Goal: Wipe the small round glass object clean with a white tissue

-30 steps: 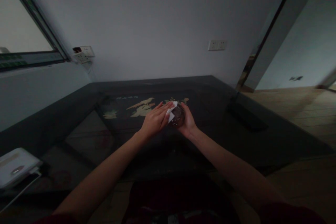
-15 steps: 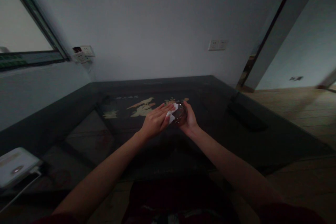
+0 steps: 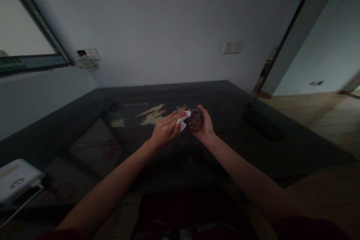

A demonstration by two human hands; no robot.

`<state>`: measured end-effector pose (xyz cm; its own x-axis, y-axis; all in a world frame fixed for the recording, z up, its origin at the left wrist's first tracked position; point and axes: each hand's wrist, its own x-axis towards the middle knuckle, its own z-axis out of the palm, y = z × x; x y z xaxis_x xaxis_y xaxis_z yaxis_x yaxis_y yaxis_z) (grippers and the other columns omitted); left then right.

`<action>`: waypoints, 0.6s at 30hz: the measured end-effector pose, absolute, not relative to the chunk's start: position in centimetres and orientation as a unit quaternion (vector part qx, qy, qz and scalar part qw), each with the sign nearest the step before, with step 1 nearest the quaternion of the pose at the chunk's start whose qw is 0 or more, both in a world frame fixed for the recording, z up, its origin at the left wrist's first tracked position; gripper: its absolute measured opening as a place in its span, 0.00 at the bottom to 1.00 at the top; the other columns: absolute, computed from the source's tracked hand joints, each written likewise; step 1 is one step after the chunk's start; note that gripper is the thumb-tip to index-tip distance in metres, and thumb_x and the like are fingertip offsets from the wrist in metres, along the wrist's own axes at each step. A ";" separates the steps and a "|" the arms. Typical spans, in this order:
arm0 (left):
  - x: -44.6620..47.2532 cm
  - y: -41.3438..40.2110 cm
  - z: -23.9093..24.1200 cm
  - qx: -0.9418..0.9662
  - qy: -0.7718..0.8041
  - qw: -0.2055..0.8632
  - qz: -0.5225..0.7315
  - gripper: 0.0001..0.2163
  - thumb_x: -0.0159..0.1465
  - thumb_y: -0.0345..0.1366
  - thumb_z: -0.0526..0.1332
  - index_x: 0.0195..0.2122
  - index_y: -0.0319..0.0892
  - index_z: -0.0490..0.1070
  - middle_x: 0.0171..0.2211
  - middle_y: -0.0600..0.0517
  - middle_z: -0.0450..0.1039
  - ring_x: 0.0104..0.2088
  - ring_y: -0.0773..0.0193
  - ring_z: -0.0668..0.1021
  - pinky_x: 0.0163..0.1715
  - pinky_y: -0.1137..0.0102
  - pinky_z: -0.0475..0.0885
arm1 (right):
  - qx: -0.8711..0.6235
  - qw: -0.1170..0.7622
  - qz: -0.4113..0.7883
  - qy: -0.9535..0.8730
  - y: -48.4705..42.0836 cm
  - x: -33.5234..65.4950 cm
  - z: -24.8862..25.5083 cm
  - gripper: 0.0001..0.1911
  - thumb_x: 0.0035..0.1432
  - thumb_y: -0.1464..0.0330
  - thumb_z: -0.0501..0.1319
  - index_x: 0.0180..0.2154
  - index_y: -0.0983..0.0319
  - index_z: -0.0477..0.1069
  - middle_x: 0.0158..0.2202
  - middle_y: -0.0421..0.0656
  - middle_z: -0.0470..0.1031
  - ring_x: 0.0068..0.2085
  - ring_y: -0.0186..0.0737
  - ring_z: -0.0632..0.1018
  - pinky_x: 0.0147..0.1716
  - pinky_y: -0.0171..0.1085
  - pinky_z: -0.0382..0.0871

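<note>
My right hand [image 3: 204, 125] is wrapped round a small clear glass [image 3: 194, 119] held just above the dark glass-topped table [image 3: 95, 146]. My left hand [image 3: 166, 129] lies flat-fingered against the glass's left side and presses a folded white tissue [image 3: 181, 121] onto it. The tissue shows only past my fingertips; the rest is under my palm. Both forearms reach in from the bottom of the view.
A painted panel [image 3: 152, 114] lies under the tabletop behind my hands. A flat dark object [image 3: 263, 124] rests on the table's right side. A white device [image 3: 15, 180] with a cable sits at the lower left. Wall sockets [image 3: 233, 47] are behind.
The glass has shifted slightly right and up in my right hand. My left hand stays pressed on it with the tissue.
</note>
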<state>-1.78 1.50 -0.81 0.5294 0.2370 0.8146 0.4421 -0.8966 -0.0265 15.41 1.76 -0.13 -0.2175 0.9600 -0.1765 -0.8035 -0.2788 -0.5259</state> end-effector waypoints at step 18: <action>-1.2 0.9 -0.8 -0.878 -0.157 0.115 -0.438 0.18 0.68 0.30 0.49 0.58 0.40 0.65 0.55 0.42 0.71 0.59 0.59 0.70 0.59 0.53 0.66 | -0.241 0.590 0.748 -0.184 1.2 14.9 0.6 0.19 0.61 0.58 0.52 0.28 0.62 0.74 0.22 0.42 0.76 0.29 0.42 0.78 0.34 0.40 0.73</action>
<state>-1.24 0.92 -0.75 0.5666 0.1746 0.8053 0.3756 -0.9246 -0.0639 14.91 1.24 0.56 -0.1881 0.9716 -0.1434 -0.7938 -0.2364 -0.5603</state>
